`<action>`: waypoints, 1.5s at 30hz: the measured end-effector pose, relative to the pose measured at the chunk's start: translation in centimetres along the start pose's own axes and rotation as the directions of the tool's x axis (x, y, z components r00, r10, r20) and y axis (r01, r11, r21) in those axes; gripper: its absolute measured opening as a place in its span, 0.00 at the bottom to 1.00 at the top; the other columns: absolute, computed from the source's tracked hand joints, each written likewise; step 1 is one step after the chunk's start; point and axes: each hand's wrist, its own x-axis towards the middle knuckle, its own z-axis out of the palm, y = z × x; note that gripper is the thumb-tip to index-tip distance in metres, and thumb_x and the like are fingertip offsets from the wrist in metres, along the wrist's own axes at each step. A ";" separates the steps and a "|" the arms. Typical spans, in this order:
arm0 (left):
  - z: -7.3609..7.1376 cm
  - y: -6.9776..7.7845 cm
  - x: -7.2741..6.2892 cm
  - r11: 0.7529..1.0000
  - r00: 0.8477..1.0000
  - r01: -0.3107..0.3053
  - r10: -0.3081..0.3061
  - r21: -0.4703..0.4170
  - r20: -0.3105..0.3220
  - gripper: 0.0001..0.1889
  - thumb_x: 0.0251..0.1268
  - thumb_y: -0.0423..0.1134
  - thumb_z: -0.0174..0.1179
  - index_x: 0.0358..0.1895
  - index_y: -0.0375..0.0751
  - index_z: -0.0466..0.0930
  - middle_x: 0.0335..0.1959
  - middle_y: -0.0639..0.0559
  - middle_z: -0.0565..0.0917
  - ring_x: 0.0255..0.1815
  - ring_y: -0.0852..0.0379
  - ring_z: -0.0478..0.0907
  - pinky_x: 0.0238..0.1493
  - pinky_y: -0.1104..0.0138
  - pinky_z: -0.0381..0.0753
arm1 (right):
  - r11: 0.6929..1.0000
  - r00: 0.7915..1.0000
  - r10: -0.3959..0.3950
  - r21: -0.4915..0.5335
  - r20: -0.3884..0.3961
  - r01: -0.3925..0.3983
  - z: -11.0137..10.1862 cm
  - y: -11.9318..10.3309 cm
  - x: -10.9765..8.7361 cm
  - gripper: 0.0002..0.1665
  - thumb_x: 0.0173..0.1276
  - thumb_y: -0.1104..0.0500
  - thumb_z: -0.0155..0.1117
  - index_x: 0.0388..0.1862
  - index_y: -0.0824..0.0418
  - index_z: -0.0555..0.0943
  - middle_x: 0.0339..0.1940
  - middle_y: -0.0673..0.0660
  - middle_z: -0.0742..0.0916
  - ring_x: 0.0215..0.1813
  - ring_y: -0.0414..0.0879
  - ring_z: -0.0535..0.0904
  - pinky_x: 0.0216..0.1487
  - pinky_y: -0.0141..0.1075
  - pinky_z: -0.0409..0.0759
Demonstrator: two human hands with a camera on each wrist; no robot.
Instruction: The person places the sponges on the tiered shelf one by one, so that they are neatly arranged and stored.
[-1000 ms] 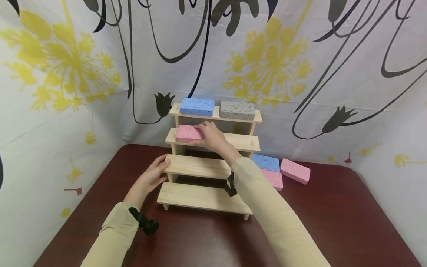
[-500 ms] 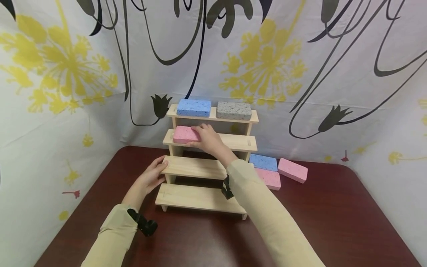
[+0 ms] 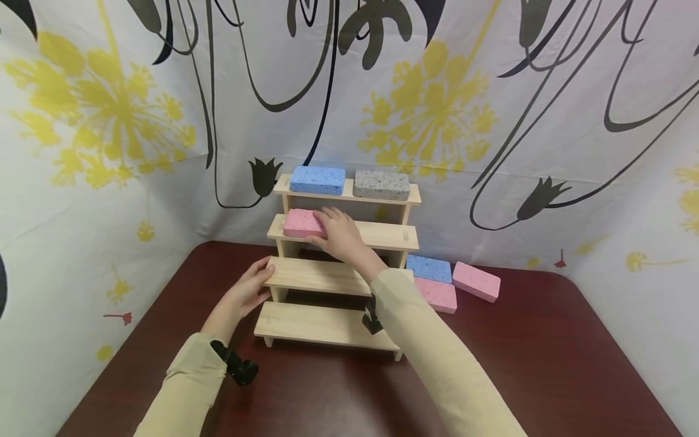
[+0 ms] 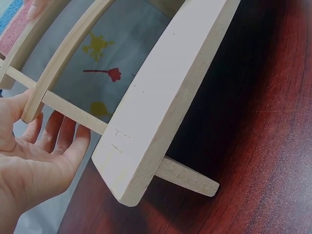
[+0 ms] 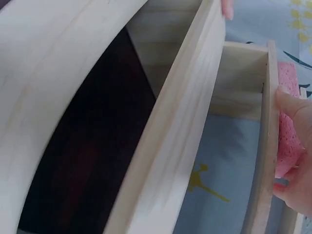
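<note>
Head view: hardly anything shifts this past second. The right hand (image 3: 343, 237) keeps its pinch on the pink sponge (image 3: 302, 224), flat at the left of the second-highest tier of the wooden stand (image 3: 322, 321); I'd judge it all but settled. Left wrist: I see the left hand (image 4: 39, 165) curled round a lower tier's end. Right wrist: the sponge looks pitted, brick-shaped, thumb against it.

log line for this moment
right hand: holds pink sponge on second-highest shelf | left hand: grips left end of shelf below | top shelf: blue sponge, gray sponge
</note>
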 end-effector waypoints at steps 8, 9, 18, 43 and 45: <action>0.5 -0.5 0.2 1.000 1.000 -0.002 0.002 0.020 0.002 0.34 0.72 0.46 0.43 0.73 0.47 0.35 0.73 0.37 0.44 0.73 0.42 0.46 0.71 0.48 0.49 | 0.971 0.992 0.099 0.227 -0.082 -0.078 0.9 1.7 -1.9 0.46 0.56 0.43 0.66 0.68 0.61 0.60 0.68 0.64 0.64 0.69 0.58 0.58 0.70 0.49 0.56; 0.5 -0.4 0.2 1.000 1.000 -0.005 0.005 0.025 0.003 0.34 0.72 0.46 0.43 0.73 0.47 0.35 0.73 0.37 0.43 0.73 0.42 0.46 0.71 0.48 0.48 | 0.967 0.990 0.107 0.242 -0.095 -0.081 0.8 1.9 -2.2 0.47 0.56 0.44 0.67 0.68 0.62 0.60 0.68 0.65 0.64 0.68 0.59 0.59 0.70 0.49 0.56; 0.5 0.0 0.2 1.000 1.000 -0.004 0.004 0.029 0.017 0.35 0.72 0.46 0.42 0.73 0.47 0.33 0.73 0.37 0.42 0.73 0.41 0.45 0.71 0.48 0.47 | 0.975 0.986 0.104 0.211 -0.129 -0.075 -0.1 3.6 -3.7 0.44 0.57 0.45 0.66 0.66 0.66 0.62 0.65 0.66 0.68 0.66 0.59 0.62 0.69 0.48 0.58; 0.0 0.2 0.2 1.000 1.000 0.010 -0.010 0.021 0.015 0.36 0.71 0.47 0.43 0.73 0.49 0.31 0.74 0.39 0.39 0.74 0.44 0.42 0.72 0.49 0.45 | 0.972 0.973 0.136 0.218 -0.185 -0.094 -2.1 8.6 -8.0 0.41 0.56 0.41 0.66 0.64 0.60 0.67 0.61 0.63 0.72 0.63 0.58 0.64 0.65 0.56 0.57; 0.0 0.2 0.2 1.000 1.000 0.007 -0.007 0.017 0.018 0.36 0.71 0.47 0.43 0.73 0.49 0.31 0.74 0.38 0.39 0.74 0.44 0.42 0.72 0.49 0.44 | 0.969 0.971 0.148 0.224 -0.188 -0.104 -2.2 9.2 -8.5 0.41 0.55 0.41 0.66 0.64 0.59 0.67 0.60 0.63 0.72 0.63 0.59 0.64 0.66 0.56 0.55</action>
